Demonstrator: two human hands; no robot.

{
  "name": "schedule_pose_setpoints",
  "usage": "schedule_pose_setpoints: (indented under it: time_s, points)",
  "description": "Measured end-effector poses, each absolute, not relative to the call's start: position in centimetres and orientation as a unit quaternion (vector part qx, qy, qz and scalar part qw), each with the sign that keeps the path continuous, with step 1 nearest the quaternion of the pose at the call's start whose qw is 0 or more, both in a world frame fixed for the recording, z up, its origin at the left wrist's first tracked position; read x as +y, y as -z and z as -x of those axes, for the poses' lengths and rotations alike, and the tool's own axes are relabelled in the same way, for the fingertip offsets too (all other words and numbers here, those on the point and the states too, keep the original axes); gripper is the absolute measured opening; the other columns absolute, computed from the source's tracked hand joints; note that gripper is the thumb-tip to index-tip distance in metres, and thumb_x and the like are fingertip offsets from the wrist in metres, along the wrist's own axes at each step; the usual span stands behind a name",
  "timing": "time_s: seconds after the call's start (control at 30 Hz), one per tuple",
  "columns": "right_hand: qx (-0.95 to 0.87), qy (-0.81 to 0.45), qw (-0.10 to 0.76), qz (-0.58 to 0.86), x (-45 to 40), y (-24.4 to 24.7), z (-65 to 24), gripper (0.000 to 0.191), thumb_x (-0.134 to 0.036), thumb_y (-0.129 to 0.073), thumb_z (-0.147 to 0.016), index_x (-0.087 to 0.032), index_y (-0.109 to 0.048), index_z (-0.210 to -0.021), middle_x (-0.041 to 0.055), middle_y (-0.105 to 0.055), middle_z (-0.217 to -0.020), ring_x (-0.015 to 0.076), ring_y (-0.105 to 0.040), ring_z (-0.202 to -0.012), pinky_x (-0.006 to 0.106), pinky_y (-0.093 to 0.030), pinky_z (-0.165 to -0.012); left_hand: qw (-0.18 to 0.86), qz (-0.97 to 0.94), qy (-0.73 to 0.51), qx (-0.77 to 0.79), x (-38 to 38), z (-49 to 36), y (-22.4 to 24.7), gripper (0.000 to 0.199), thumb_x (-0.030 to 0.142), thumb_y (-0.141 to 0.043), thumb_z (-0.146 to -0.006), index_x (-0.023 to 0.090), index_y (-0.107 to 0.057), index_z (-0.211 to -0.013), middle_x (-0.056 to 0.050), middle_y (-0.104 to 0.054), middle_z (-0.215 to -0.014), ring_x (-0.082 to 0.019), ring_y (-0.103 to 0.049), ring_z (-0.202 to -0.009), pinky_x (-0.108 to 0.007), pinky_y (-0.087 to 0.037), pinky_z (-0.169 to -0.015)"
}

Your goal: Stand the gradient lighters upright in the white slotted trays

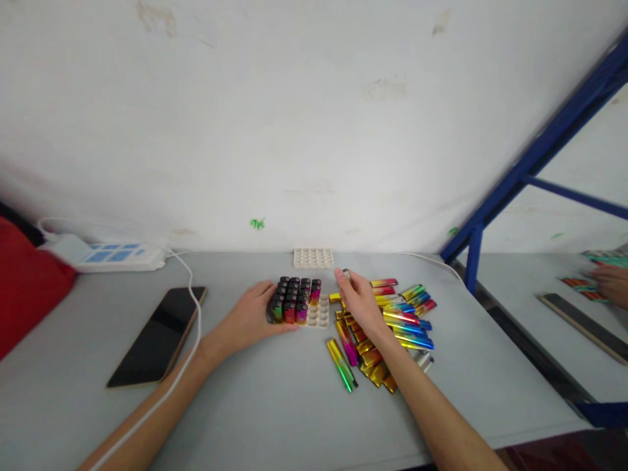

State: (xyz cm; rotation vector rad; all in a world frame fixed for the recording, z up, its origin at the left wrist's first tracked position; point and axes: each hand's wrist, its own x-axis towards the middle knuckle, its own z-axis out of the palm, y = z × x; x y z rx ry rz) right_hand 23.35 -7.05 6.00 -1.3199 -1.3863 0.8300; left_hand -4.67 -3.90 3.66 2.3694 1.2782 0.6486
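Note:
Shiny lighters with black tops (290,299) stand upright in rows in a white tray (324,313), whose right-hand holes show bare. My left hand (252,307) is closed about the left side of this tray, fingers behind and thumb along the front. Just right of the tray, my right hand (360,301) is pinched over a loose pile of metallic lighters (405,327). A small dark end of a lighter (346,271) shows at its fingertips; the rest is hidden by the hand. One yellow-green lighter (342,365) lies apart at the pile's front left.
Another white holed tray (313,258) lies against the wall. On the left are a dark phone (159,337), a white cable (199,314), a power strip (120,257) and a red item (29,281). A blue metal frame (510,186) stands right; beyond it another person's hand (613,284) shows.

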Motion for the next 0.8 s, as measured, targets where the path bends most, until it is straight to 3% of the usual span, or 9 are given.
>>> schedule_pose_setpoints:
  time_s: [0.1, 0.27, 0.43, 0.53, 0.63, 0.73, 0.8]
  points:
    - [-0.569, -0.29, 0.491, 0.593, -7.3, -6.0, -22.9, 0.067, -0.081, -0.055, -0.097, -0.028, -0.037, -0.061, -0.0059, -0.035, -0.059, 0.014, -0.036, -0.061, 0.03, -0.029, -0.059, 0.189, -0.839, -0.243, 0.449, -3.9, 4.7, -3.7, 0.076, 0.073, -0.091, -0.075, 0.026, -0.075, -0.133, -0.016, -0.077, -0.137, -0.044, -0.071, -0.132, -0.062, -0.055, -0.12]
    - [-0.574, -0.252, 0.487, 0.608, -7.6, -6.1, -22.4, 0.047, -0.059, -0.05, -0.095, -0.029, -0.035, -0.062, -0.0056, -0.037, -0.058, 0.0149, -0.039, -0.061, 0.031, -0.026, -0.062, 0.188, -0.841, -0.246, 0.444, -3.8, 4.6, -3.5, 0.066, 0.069, -0.093, -0.074, 0.03, -0.077, -0.125, -0.013, -0.079, -0.128, -0.043, -0.074, -0.123, -0.061, -0.059, -0.115]
    - [-0.591, -0.24, 0.489, 0.594, -7.7, -6.4, -22.5, 0.051, -0.066, -0.049, -0.101, -0.028, -0.038, -0.068, -0.006, -0.043, -0.061, 0.0156, -0.042, -0.062, 0.031, -0.031, -0.063, 0.182, -0.842, -0.244, 0.446, -3.8, 4.6, -3.6, 0.067, 0.07, -0.092, -0.074, 0.03, -0.076, -0.125, -0.014, -0.079, -0.128, -0.043, -0.074, -0.124, -0.06, -0.059, -0.114]
    - [-0.621, -0.256, 0.463, 0.578, -7.9, -6.8, -22.8, 0.049, -0.066, -0.044, -0.109, -0.028, -0.049, -0.079, -0.0048, -0.052, -0.066, 0.0177, -0.051, -0.065, 0.031, -0.038, -0.065, 0.181, -0.844, -0.24, 0.444, -3.8, 4.6, -3.8, 0.07, 0.072, -0.092, -0.074, 0.028, -0.076, -0.127, -0.015, -0.079, -0.13, -0.043, -0.073, -0.125, -0.059, -0.058, -0.116]
    - [-0.689, -0.24, 0.418, 0.541, -8.1, -7.2, -23.2, 0.041, -0.055, -0.038, -0.117, -0.027, -0.053, -0.091, -0.0009, -0.063, -0.075, 0.0209, -0.061, -0.073, 0.033, -0.046, -0.073, 0.182, -0.843, -0.242, 0.445, -3.9, 4.6, -3.8, 0.072, 0.072, -0.092, -0.074, 0.027, -0.076, -0.128, -0.015, -0.078, -0.131, -0.043, -0.073, -0.126, -0.06, -0.059, -0.116]
    - [-0.76, -0.151, 0.373, 0.511, -8.3, -7.5, -23.5, 0.04, -0.05, -0.041, -0.119, -0.027, -0.055, -0.089, 0.0065, -0.07, -0.095, 0.024, -0.066, -0.091, 0.035, -0.05, -0.086, 0.179, -0.84, -0.246, 0.449, -3.8, 4.6, -3.5, 0.072, 0.072, -0.092, -0.073, 0.028, -0.076, -0.128, -0.015, -0.079, -0.13, -0.044, -0.073, -0.126, -0.062, -0.058, -0.117]
    - [-0.784, -0.118, 0.332, 0.511, -8.3, -7.4, -23.7, 0.042, -0.049, -0.045, -0.12, -0.026, -0.055, -0.087, 0.007, -0.071, -0.096, 0.024, -0.066, -0.091, 0.035, -0.049, -0.085, 0.18, -0.84, -0.246, 0.449, -3.9, 4.5, -3.4, 0.072, 0.072, -0.092, -0.073, 0.028, -0.076, -0.128, -0.015, -0.078, -0.131, -0.044, -0.073, -0.126, -0.061, -0.058, -0.116]
